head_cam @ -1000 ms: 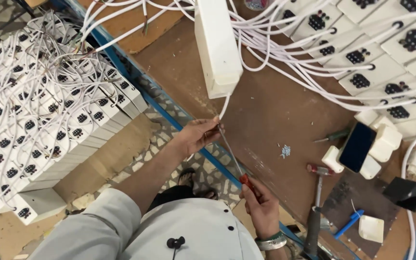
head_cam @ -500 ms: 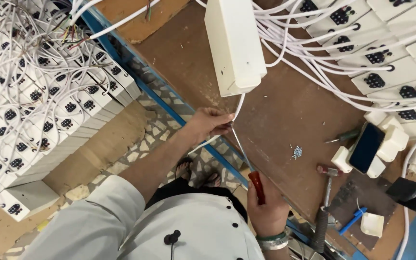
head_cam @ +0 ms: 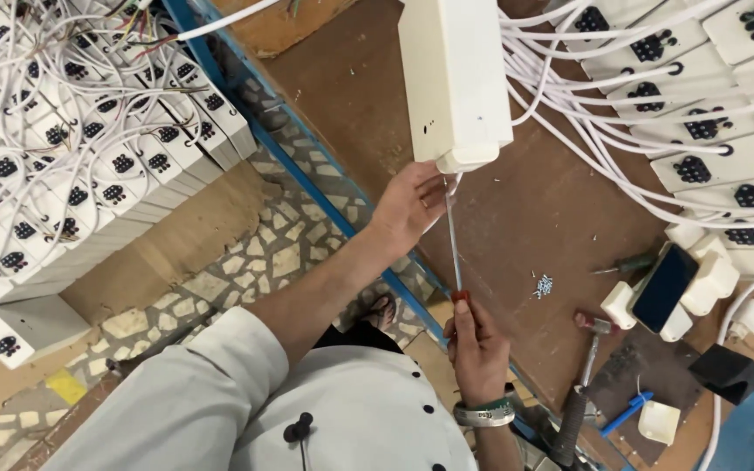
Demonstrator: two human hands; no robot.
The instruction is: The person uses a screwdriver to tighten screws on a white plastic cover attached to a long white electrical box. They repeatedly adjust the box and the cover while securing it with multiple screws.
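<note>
I see a long white power-strip casing lying lengthwise on the brown worktop, its near end toward me. A red-handled screwdriver stands against that end, slim shaft tip at the casing's rounded edge.

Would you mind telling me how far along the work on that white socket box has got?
Done: many corded white boxes lie stacked on the left. In hand: the left hand steadies the socket box while the right hand drives a red-handled screwdriver into its end. Left: loose screws lie on the brown table.
</note>
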